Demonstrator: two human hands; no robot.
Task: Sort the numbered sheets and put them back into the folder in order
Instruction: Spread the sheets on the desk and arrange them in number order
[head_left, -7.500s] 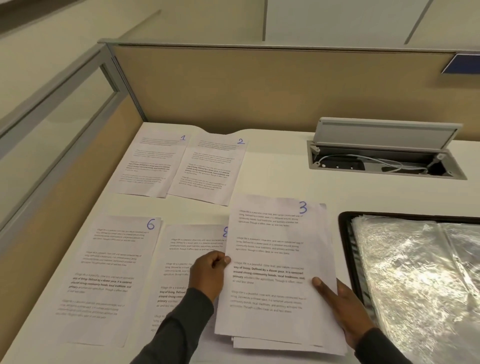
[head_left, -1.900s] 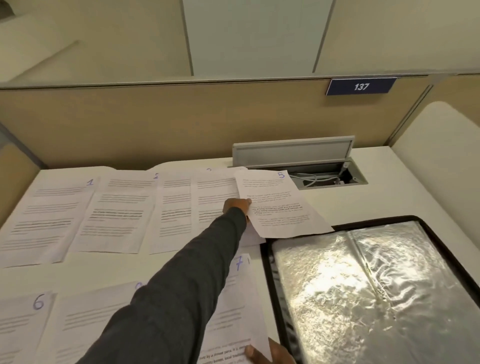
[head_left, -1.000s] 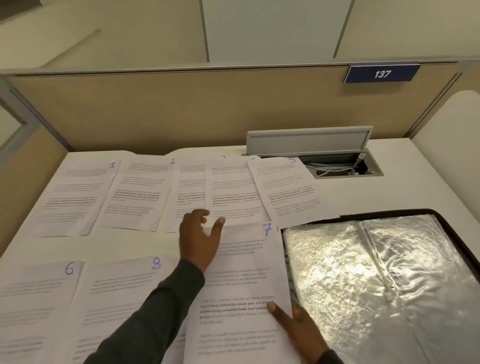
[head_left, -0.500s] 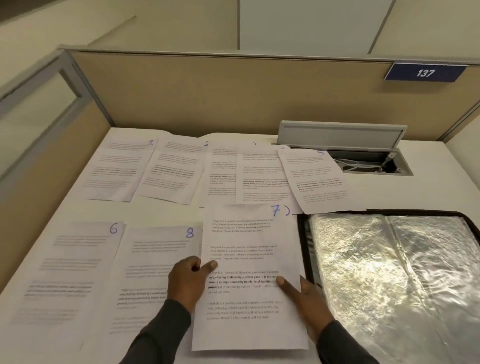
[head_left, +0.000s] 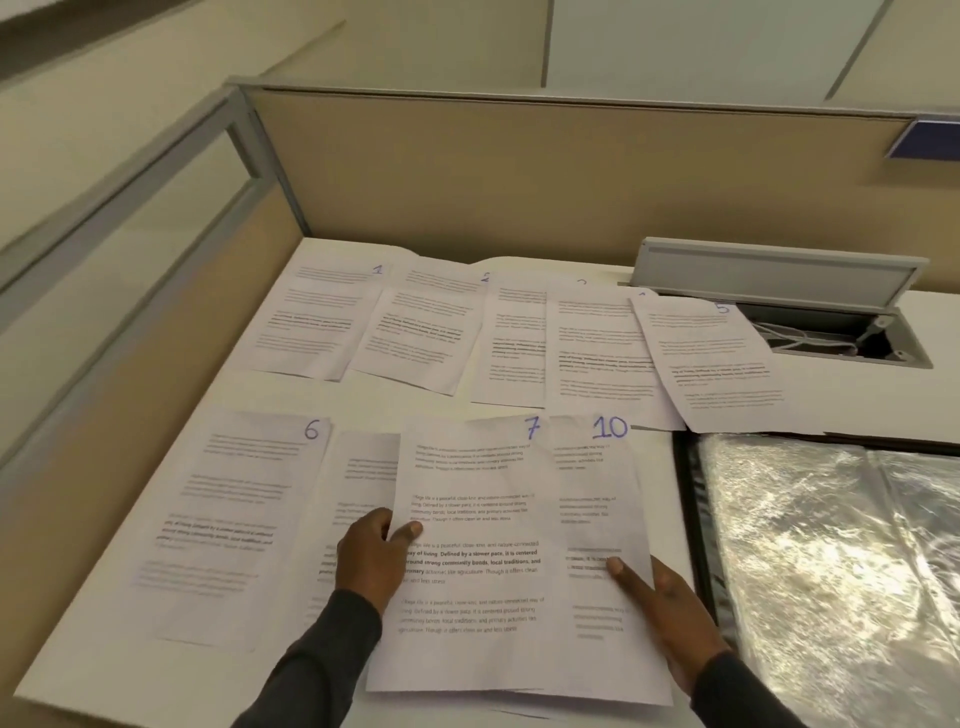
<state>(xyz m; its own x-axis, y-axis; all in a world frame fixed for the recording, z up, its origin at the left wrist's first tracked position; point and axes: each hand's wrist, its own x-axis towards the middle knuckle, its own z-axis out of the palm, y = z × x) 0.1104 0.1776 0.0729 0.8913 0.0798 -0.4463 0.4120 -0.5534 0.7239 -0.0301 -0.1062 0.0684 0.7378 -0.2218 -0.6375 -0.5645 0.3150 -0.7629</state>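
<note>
With left hand (head_left: 369, 556) pinched on the edge of sheet 7 (head_left: 470, 587) and right hand (head_left: 670, 618) clamped on sheet 10 (head_left: 597, 488), lay sheet 7 flat just beside sheet 6 (head_left: 234, 519), keeping numbers uncovered.

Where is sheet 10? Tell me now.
Head view: sheet 10 lies in the near row, partly under sheet 7, left of the folder, held by the right hand.

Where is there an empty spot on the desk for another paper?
Bare desk lies right of sheet 5, before the cable box, and left of sheet 6. A thin strip runs between the rows. Crowded: sheet 7 overlaps sheet 10; the folder fills the right.
</note>
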